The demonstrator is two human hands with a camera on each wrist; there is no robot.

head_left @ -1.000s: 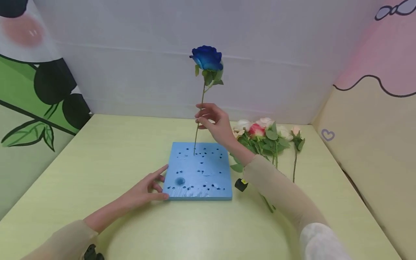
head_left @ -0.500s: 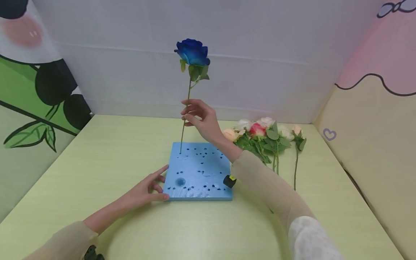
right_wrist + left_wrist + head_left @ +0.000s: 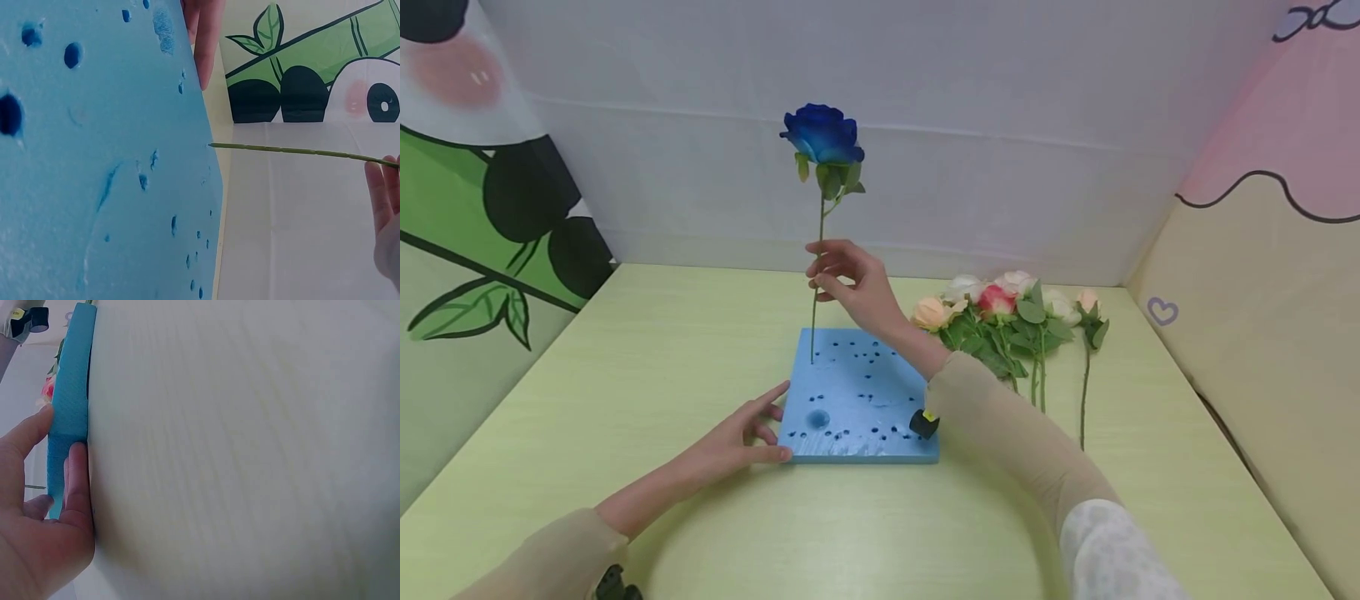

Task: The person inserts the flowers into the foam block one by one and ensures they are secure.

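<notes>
Stem (image 3: 813,333) of a blue rose (image 3: 822,133) stands nearly upright over the far left corner of a light-blue board (image 3: 842,379), its bloom high above the table (image 3: 700,333). The right hand (image 3: 859,287) pinches it partway up between thumb and curled fingers, the bloom and green leaves rising above the grip. In the right wrist view the lower tip meets the board's surface; whether it has entered a hole, I cannot tell.

The left hand (image 3: 752,429) rests at the board's left edge, fingers spread rather than closed: the thumb lies at the near left corner, and the index finger reaches straight along the side toward the far left corner. The board lies flat, dotted with small holes, with one wide round dent near its near left corner.

Toward the table's far right corner lies a bunch of flowers (image 3: 992,333), peach, white, pink and red, blooms toward the far edge and stems toward the near one. Just right of it lies a single peach flower (image 3: 1088,321). A black device (image 3: 923,423) on the right sleeve (image 3: 1000,417) shows in front of the board's right edge.
</notes>
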